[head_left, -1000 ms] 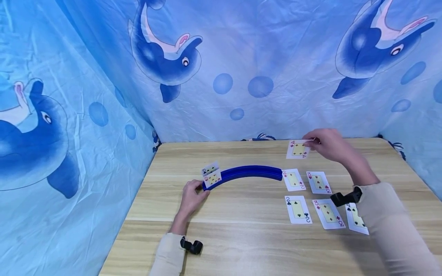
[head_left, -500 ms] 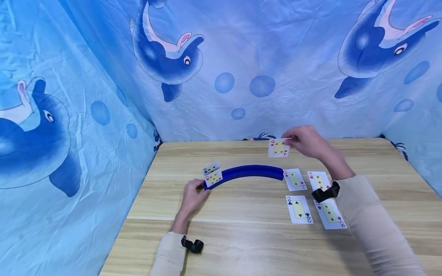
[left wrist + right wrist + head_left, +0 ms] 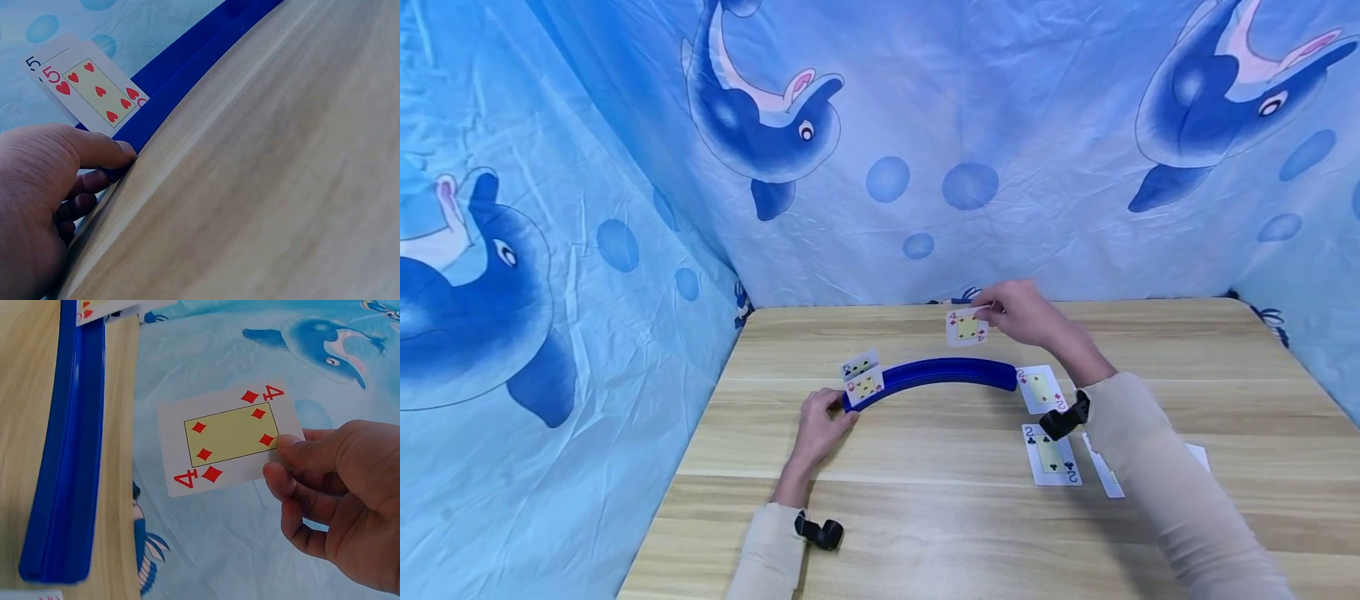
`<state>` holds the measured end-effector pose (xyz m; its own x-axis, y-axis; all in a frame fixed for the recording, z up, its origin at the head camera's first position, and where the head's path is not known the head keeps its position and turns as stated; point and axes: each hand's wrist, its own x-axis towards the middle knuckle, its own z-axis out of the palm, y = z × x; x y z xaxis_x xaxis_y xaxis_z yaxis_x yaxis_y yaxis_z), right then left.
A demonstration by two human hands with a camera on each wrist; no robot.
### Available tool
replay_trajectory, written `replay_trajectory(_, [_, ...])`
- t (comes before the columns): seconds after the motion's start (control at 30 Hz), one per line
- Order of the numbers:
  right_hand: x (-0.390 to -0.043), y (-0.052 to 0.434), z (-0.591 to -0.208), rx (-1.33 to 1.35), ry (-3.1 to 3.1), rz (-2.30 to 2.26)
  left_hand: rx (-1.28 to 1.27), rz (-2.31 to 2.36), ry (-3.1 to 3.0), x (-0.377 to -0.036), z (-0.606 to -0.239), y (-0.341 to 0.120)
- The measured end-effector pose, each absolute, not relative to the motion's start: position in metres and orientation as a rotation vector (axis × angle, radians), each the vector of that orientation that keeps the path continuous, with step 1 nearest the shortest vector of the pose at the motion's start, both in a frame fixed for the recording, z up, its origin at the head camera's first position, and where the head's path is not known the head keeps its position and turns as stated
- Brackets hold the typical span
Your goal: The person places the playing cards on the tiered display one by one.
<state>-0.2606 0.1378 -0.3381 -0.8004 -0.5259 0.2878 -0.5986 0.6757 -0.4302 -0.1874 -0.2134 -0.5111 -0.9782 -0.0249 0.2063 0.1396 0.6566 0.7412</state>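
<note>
A curved blue card holder [image 3: 932, 375] lies on the wooden table [image 3: 925, 500]. Two fives stand in its left end, the five of hearts [image 3: 95, 91] in front of a black five. My left hand [image 3: 820, 425] grips the holder's left end, thumb [image 3: 94, 147] against its front edge. My right hand [image 3: 1022, 312] pinches the four of diamonds [image 3: 966, 327] by one corner [image 3: 275, 440] and holds it in the air behind the holder's right half [image 3: 65, 462].
Face-up cards lie right of the holder: a two of diamonds [image 3: 1039, 388], a two of clubs [image 3: 1050, 454], and others partly hidden under my right sleeve [image 3: 1157, 467]. A blue dolphin-print cloth [image 3: 880, 142] walls in the table's back and left.
My right hand has lifted the four of diamonds off the back right of the table and carried it left, toward the holder. The left hand has stayed on the holder's end.
</note>
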Motion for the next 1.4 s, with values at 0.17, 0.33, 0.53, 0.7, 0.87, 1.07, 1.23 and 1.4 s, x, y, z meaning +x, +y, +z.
replay_trajectory(0.17, [-0.265,0.122,-0.343,0.962,-2.735,0.813,-0.091,-1.220,-2.678,-0.187,-0.509,-0.213])
replay_trajectory(0.33, [-0.269,0.106,-0.349,1.013,-2.722,0.822,-0.084,-1.225,-2.685,-0.186,-0.508,-0.212])
replay_trajectory(0.53, [-0.271,0.086,-0.356,1.006,-2.767,0.882,-0.068,-1.231,-2.685,-0.186,-0.509,-0.213])
replay_trajectory(0.7, [-0.272,0.071,-0.362,1.006,-2.787,0.914,-0.066,-1.232,-2.691,-0.186,-0.510,-0.213])
replay_trajectory(0.87, [-0.272,0.060,-0.366,1.042,-2.774,0.914,-0.070,-1.232,-2.685,-0.185,-0.510,-0.213])
replay_trajectory(1.07, [-0.270,0.050,-0.371,1.051,-2.761,0.905,-0.072,-1.228,-2.690,-0.185,-0.509,-0.213])
replay_trajectory(1.23, [-0.270,0.043,-0.375,1.087,-2.726,0.895,-0.073,-1.224,-2.688,-0.184,-0.507,-0.213])
replay_trajectory(1.4, [-0.269,0.040,-0.379,1.094,-2.723,0.859,-0.078,-1.212,-2.691,-0.184,-0.507,-0.213])
